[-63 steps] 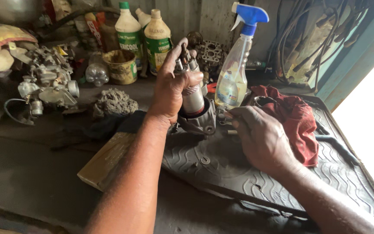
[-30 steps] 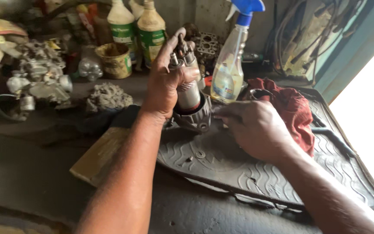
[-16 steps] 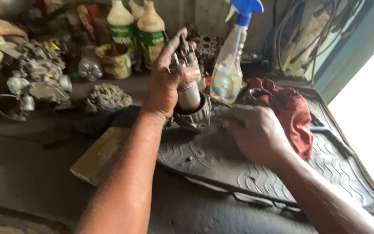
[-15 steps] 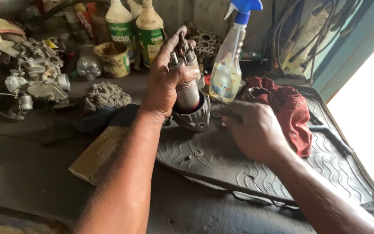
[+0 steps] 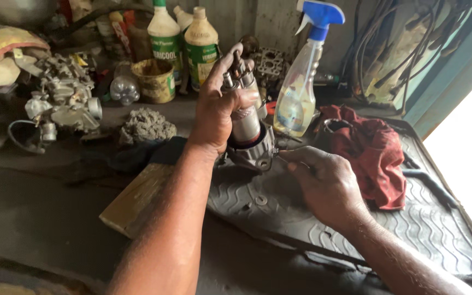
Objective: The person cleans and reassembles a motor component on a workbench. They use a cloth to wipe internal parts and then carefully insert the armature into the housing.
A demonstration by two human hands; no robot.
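Note:
My left hand (image 5: 220, 104) grips a grey metal starter motor part (image 5: 249, 131) and holds it upright on a black rubber mat (image 5: 356, 229). The part's cylinder and terminals rise above my fingers. My right hand (image 5: 326, 183) is at the part's flanged base, with fingers pinched on a thin metal tool (image 5: 284, 158) whose tip touches the flange. The tool's handle is hidden in my palm.
A spray bottle with a blue head (image 5: 301, 82) stands just behind the part. A red rag (image 5: 370, 147) lies on the mat to the right. Green-and-white bottles (image 5: 184, 43), a dirty tin (image 5: 155, 80), a carburettor (image 5: 64, 104) and a wooden block (image 5: 137, 196) are on the left.
Both hands stay on the part. My right hand shifted slightly at the base of the part; the view tilted a little.

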